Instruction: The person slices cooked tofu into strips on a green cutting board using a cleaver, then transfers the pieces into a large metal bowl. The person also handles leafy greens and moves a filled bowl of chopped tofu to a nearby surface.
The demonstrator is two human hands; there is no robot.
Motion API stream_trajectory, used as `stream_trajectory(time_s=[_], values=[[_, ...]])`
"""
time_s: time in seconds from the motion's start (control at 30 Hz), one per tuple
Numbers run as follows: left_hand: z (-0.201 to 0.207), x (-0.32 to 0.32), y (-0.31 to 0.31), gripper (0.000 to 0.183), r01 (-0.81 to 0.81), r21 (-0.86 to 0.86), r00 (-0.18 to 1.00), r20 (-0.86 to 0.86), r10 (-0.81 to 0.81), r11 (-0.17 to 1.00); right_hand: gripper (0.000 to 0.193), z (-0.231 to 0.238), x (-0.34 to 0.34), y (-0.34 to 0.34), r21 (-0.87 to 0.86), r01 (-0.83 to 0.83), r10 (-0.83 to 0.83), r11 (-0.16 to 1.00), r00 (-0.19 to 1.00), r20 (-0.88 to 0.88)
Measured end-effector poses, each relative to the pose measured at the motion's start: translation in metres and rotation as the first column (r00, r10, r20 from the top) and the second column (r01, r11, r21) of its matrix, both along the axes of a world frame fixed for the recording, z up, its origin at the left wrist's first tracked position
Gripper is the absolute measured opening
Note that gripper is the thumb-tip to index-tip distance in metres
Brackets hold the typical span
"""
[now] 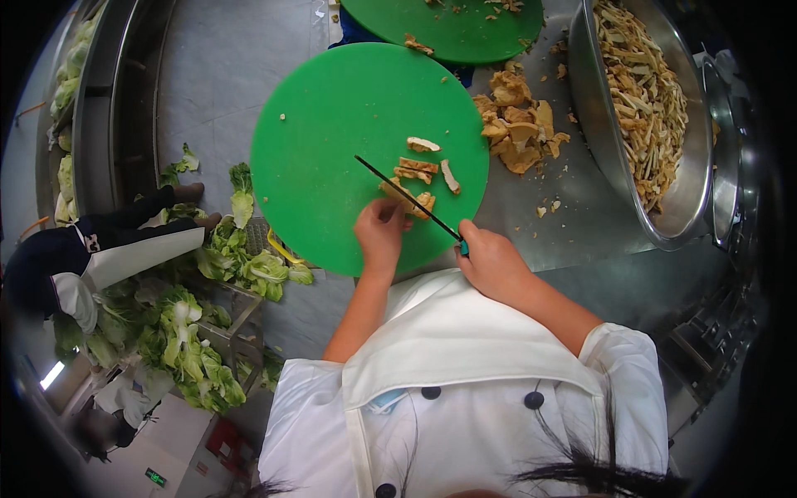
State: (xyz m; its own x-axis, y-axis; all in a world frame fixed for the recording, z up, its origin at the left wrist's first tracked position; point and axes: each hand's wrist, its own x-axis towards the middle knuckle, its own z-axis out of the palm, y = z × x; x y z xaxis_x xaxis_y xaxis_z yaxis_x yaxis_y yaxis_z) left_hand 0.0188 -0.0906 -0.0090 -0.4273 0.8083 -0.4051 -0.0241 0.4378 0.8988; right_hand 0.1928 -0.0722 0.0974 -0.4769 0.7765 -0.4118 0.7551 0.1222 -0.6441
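A: What is kept in the containers?

B: To the right of the right hand point(494, 261) and ahead of it, a deep metal tub point(669, 217) is heaped with pale brown strips point(643, 108). Farther right of that hand, a second metal vessel point(726, 158) is partly hidden by the tub.

A: And how are the hands occupied?

B: The handle of a knife point(394, 185) is gripped in the right hand, the blade being slanted ahead and leftward. The left hand point(380, 241) is curled narrowly beside the blade, its fingertips brought to the brown pieces point(418, 166) on a green round board point(332, 116); whether one is pinched cannot be told, as the view there is blocked.

A: What else is found around them?

B: Ahead of the right hand, beside the board, a loose pile of brown chunks point(519, 133) is strewn on the steel table point(581, 207) with crumbs. Beyond the first board, a second green board point(465, 37) is seen. Well left of the left hand, the floor area is crowded by leafy greens point(187, 349) and a person point(66, 266).

A: The count?

B: Two boards, one knife, and four cut pieces lying clear of the blade; others are partly covered by it.
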Motion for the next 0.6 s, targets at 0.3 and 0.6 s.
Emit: stream_trajectory(time_s=[0.3, 0.6], values=[[-0.015, -0.001, -0.003, 0.005, 0.009, 0.073, 1.000, -0.008, -0.008, 0.997, 0.022, -0.010, -0.006, 0.006, -0.086, -0.086, 0.094, 0.993, 0.991, 0.100], [-0.002, 0.000, 0.000, 0.004, -0.015, 0.001, 1.000, 0.024, 0.015, 1.000, 0.027, -0.013, -0.011, 0.021, -0.055, -0.010, 0.012, 0.998, 0.999, 0.045]])
